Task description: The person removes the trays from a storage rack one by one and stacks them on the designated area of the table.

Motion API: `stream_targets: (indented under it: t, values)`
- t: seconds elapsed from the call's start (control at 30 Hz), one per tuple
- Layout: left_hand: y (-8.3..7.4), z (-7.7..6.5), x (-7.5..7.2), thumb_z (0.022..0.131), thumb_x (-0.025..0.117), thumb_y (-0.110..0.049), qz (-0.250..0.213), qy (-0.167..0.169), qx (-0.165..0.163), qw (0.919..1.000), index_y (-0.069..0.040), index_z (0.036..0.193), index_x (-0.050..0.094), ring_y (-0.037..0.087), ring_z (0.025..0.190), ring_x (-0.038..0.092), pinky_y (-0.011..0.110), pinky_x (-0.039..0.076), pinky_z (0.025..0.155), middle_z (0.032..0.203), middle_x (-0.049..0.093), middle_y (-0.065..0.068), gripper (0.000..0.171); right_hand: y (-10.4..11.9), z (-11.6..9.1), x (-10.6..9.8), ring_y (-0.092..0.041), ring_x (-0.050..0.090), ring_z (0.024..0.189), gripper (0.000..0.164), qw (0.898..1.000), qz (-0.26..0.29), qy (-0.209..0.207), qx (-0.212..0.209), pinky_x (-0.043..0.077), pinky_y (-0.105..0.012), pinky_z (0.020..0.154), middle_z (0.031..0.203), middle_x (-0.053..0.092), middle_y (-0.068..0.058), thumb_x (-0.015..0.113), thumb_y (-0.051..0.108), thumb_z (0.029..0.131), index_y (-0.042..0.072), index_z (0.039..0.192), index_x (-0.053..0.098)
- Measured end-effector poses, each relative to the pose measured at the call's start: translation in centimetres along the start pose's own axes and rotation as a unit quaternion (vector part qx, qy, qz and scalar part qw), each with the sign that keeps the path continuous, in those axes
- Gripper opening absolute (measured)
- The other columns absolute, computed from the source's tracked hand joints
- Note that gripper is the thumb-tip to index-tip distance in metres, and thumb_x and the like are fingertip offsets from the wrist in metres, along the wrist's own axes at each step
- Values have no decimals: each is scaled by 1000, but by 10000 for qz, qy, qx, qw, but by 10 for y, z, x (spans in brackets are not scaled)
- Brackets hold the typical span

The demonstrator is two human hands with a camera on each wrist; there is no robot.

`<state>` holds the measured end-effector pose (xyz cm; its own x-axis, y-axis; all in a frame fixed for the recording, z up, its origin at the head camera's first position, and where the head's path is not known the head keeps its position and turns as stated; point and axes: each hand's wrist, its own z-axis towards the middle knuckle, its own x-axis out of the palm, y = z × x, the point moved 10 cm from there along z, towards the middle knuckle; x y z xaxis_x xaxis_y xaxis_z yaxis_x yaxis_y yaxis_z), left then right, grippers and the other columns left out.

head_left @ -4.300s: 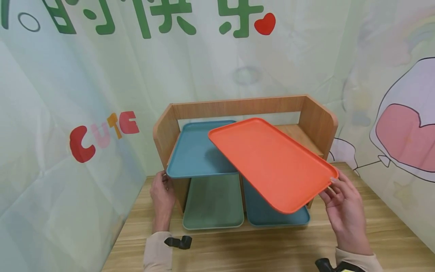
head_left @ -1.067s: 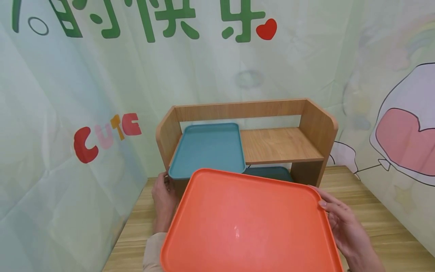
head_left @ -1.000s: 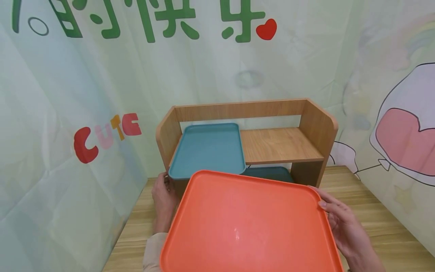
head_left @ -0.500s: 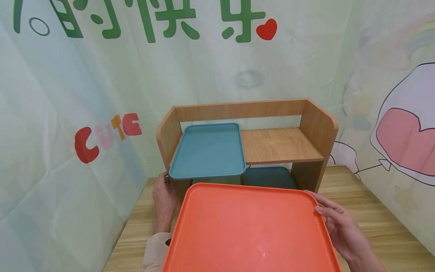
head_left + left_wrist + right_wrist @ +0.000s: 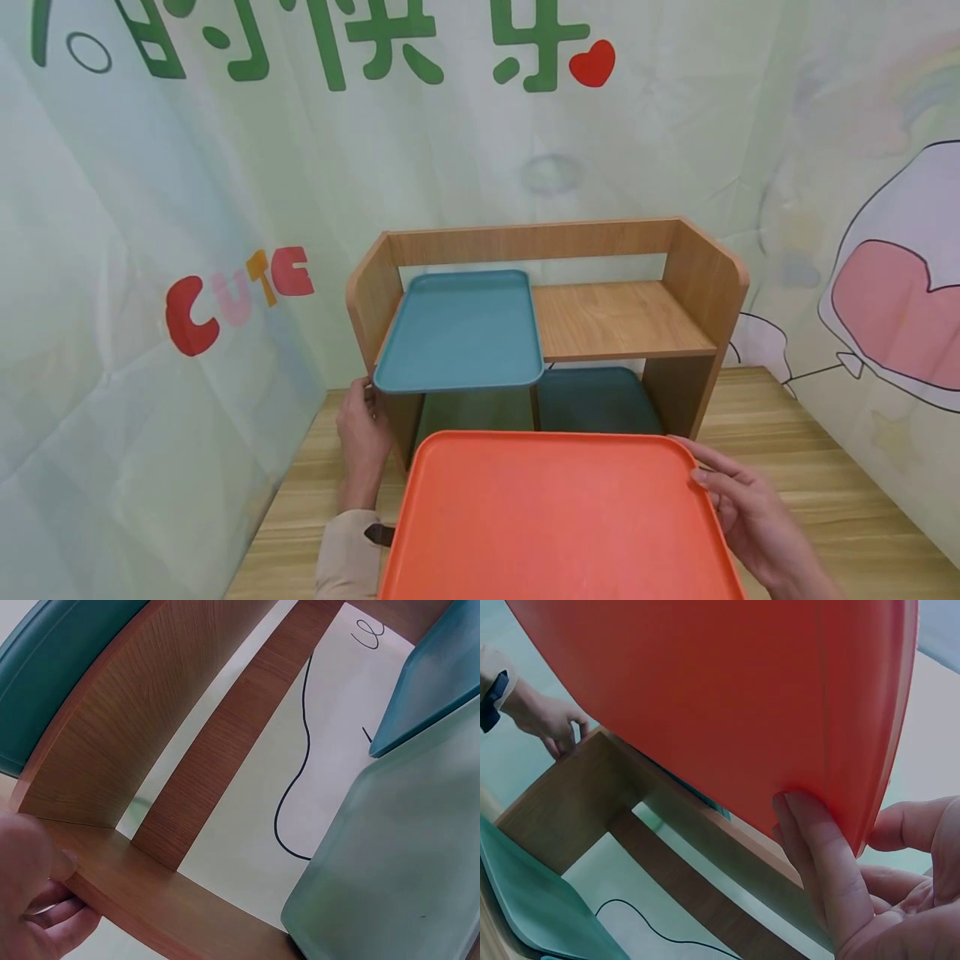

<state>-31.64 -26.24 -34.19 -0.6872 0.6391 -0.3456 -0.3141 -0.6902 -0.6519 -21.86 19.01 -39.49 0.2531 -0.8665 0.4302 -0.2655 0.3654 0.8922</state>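
A long, beige cloth sleeve, at seven o'clock in the head view, reaches the wrist of the bare left hand. A dark, black band wraps it, one tapered end pointing toward nine o'clock. The bare right hand appears at four o'clock.

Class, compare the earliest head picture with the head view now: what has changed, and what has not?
The orange tray, held by the right hand, has come down and back toward the person and turned, uncovering the right part of the wooden shelf's upper level. Nothing has been newly gripped or let go. The left hand stays gripping the shelf's left side; the teal tray stays on the upper left.
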Motion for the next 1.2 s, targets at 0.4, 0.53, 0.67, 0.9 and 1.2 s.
stream_targets:
  t: [0.4,0.53,0.67,0.9,1.2]
  values:
    - [0,0,1,93,52,5,29,6,-18,10000,5,108,57,38,88,65,49,56,73,99,63,24,17,-11,-1,-6,-13,66,106,37,9997,-120,107,169,51,-35,93,118,67,13,42,15,102,39,115,67]
    - [-1,0,0,93,52,5,1,-37,51,10000,5,107,57,38,87,65,50,56,72,98,64,25,16,-16,-1,-8,-14,66,106,36,9996,-123,79,257,50,-35,94,118,67,12,43,16,102,40,115,66]
    - [0,0,0,93,52,4,5,-29,17,10000,5,107,57,38,87,65,49,56,73,99,63,25,16,-18,-1,-7,-13,67,104,36,9996,-25,139,248,51,-34,93,117,68,9,42,15,102,38,115,67]
    - [2,0,2,94,52,2,63,74,-143,9999,4,110,57,38,91,65,49,56,76,102,63,24,17,-24,-2,-17,-14,67,101,31,9987,-106,-198,454,52,-36,93,113,69,9,46,19,101,40,110,68]
    - [0,0,0,94,52,1,56,49,-64,10000,4,110,56,38,90,65,49,56,75,101,63,25,17,-35,-2,-25,-17,67,105,26,9966,-101,-380,725,50,-39,95,113,69,10,49,25,100,42,107,67]
